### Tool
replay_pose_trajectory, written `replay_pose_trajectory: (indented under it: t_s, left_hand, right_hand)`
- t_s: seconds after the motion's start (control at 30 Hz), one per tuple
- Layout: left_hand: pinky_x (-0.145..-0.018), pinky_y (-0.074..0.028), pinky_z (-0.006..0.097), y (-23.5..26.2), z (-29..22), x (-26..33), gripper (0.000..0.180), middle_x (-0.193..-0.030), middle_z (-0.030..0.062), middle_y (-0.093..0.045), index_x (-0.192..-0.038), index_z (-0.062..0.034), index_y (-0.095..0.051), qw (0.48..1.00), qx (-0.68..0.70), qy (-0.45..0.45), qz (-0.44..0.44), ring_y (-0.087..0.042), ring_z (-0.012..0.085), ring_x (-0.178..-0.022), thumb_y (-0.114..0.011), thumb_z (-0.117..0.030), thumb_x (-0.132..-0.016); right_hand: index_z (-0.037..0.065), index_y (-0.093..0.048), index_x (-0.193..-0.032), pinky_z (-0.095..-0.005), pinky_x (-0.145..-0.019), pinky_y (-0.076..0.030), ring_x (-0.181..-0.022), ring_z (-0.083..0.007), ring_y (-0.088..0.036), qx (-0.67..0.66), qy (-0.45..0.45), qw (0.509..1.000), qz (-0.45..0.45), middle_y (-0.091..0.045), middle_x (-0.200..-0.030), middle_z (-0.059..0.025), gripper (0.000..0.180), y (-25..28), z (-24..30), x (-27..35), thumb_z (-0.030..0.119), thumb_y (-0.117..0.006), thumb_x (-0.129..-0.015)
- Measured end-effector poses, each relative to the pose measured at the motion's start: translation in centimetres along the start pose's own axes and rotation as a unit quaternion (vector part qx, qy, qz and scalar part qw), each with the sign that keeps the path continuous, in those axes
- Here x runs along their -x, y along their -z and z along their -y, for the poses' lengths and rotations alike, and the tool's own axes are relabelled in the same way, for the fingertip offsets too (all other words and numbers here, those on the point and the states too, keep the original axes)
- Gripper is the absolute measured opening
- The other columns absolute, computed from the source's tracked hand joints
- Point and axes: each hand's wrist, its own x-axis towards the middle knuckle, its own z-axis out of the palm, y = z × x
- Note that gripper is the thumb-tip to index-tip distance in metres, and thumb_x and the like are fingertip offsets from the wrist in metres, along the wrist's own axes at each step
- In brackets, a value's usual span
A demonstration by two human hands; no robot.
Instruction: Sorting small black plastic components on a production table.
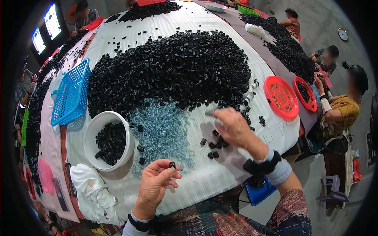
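pinched together on the small black cylinder (pixel 172 165), right of the white bucket (pixel 131 146), the left hand (pixel 154 180) should grip only its sides, leaving the end exposed, while the right hand (pixel 237 128), farther right, has an indeterminable grip.

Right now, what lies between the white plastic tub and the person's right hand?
In the head view, a spread of small bluish pieces, plus some loose black cylindrical pieces.

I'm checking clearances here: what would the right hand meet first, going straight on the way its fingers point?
The right hand would probably first meet the near edge of the big pile of black pieces, ahead and to its left, though the hand's height is unclear.
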Motion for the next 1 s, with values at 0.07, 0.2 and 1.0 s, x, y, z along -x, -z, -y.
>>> replay_pose_trajectory:
  t_s: [0.07, 0.2, 1.0]
  left_hand:
    - [-0.054, -0.057, 0.027, 0.2, -0.2, -0.1, 0.015, -0.091, 0.0142, -0.067, -0.100, 0.0004, -0.061, 1.000, 0.008, 0.000, 0.006, -0.068, 0.0193, -0.076, -0.064, 0.000, -0.085]
    - [-0.055, -0.057, 0.027, 0.1, -0.5, -0.5, 0.015, -0.092, 0.0147, -0.067, -0.100, 0.0003, -0.060, 1.000, 0.013, 0.001, 0.017, -0.068, 0.0194, -0.076, -0.063, 0.000, -0.085]
    - [-0.054, -0.056, 0.026, -0.3, 0.5, 1.6, 0.016, -0.093, 0.0146, -0.067, -0.100, -0.0004, -0.060, 1.000, -0.006, -0.008, 0.009, -0.068, 0.0187, -0.076, -0.065, -0.002, -0.085]
  right_hand:
    - [0.011, -0.056, -0.114, -0.0437, -0.087, -0.046, -0.103, -0.0333, -0.054, -0.049, -0.048, 0.997, 0.036, -0.062, -0.109, -0.0102, 0.039, 0.8, -0.9, -2.9, 0.001, -0.053, -0.077]
    - [0.011, -0.051, -0.119, -0.0459, -0.090, -0.043, -0.111, -0.0339, -0.050, 0.013, -0.061, 0.995, 0.081, -0.057, -0.117, -0.0103, 0.042, -0.7, -4.6, -6.0, 0.004, -0.053, -0.078]
    - [0.011, -0.056, -0.102, -0.0443, -0.097, -0.034, -0.114, -0.0251, -0.051, 0.054, 0.115, 0.988, 0.090, -0.060, -0.106, -0.0050, 0.031, -1.2, 3.3, 6.3, 0.009, -0.063, -0.072]
